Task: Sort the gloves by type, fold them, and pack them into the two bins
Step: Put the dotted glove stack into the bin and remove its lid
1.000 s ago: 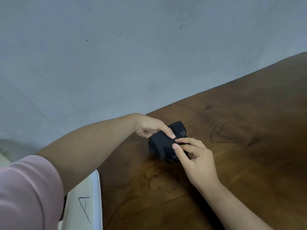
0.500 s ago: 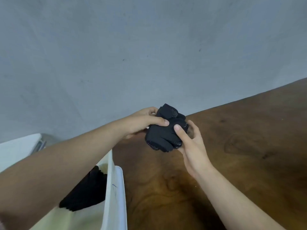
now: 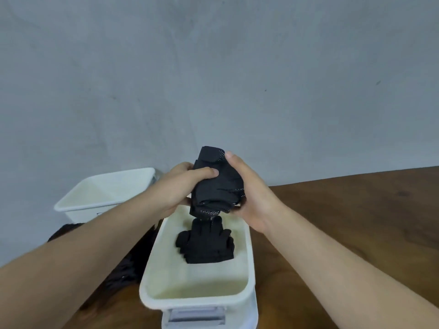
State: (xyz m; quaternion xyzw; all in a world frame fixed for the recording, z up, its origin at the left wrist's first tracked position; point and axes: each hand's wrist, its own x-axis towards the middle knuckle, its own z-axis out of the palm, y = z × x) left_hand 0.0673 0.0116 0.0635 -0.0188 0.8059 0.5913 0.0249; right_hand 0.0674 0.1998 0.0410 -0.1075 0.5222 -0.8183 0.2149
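The folded black glove bundle (image 3: 217,184) hangs in the air over the far end of the near white bin (image 3: 197,302), just above a folded dark glove stack (image 3: 205,243) that lies on the bin's floor.

The main risk, as I judge it, is the fold springing open. The bundle is soft and layered, with loose edges showing at its lower end, so if either grip lets go too high it could unroll as it drops and land as a heap. It could also come down on the stack and knock it askew, or catch the far rim, since the bundle sits close to that end. Lowering it all the way before letting go would likely avoid both.

The left hand (image 3: 173,193) grips the bundle from its side, with the thumb laid across the front and the fingers curled behind. The right hand (image 3: 251,200) cups the other side, thumb pressed on the upper edge and fingers wrapped beneath, out of sight.

A second white bin (image 3: 104,188) stands further back and to the left. Dark, blurred cloth (image 3: 128,267), probably more gloves, lies on the wooden desk (image 3: 356,222) between the bins.
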